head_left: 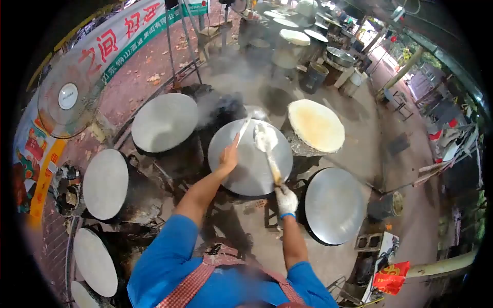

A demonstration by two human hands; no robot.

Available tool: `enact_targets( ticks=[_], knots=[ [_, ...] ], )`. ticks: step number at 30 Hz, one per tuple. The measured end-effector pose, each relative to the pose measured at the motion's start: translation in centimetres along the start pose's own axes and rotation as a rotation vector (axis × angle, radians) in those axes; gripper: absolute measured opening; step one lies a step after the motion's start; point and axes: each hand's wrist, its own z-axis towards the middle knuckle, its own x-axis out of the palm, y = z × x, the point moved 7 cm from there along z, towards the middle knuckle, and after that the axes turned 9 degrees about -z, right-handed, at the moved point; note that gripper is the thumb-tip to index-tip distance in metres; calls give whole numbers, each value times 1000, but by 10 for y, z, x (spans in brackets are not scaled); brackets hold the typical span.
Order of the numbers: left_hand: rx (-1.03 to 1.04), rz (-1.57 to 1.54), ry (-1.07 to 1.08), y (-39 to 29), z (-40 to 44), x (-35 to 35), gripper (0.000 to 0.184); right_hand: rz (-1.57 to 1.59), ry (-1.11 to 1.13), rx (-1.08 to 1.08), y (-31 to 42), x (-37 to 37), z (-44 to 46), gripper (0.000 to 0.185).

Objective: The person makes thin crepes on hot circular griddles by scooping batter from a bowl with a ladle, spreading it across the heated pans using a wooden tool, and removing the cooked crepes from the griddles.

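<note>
In front of me is a round grey griddle (249, 177). My left hand (228, 158) is bare and closed around a thin white scraper (244, 129), which reaches over the griddle's far part. My right hand (286, 200), in a white glove, grips a long wooden-handled paddle (275, 168) near the front right rim. White batter or dough (266, 138) covers the far end of the paddle, over the griddle's right half. Behind the griddle stands a shiny bowl (257, 113), partly hidden. A pale round stack of flatbread (316, 126) sits just beyond on the right.
More round griddles surround me: one on the right (334, 206), others on the left (165, 123) (106, 184) (96, 262). A fan (68, 96) stands at the far left before a banner (120, 41). Steam drifts behind the griddle. Buckets (313, 78) and covered pots stand farther back.
</note>
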Motion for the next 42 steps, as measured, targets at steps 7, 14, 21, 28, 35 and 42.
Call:
enact_targets(
  ticks=[7,14,21,28,35,42],
  knots=[
    [165,-457,6,19,-44,-93,67,539,-157,58,15,71,41,36],
    [19,-399,88,146,-196,-103,64,631,-45,243,-29,43,43,29],
    [-153,-327,149,142,-214,-116,63,661,92,149,27,60,28,25],
    [-85,-260,68,150,-215,-106,67,809,37,123,28,88,21,32],
    [-18,-146,-23,141,-219,-96,65,837,333,392,-8,25,52,26],
    [-247,-275,-54,111,-228,-94,63,710,530,234,7,-16,74,28]
  ],
)
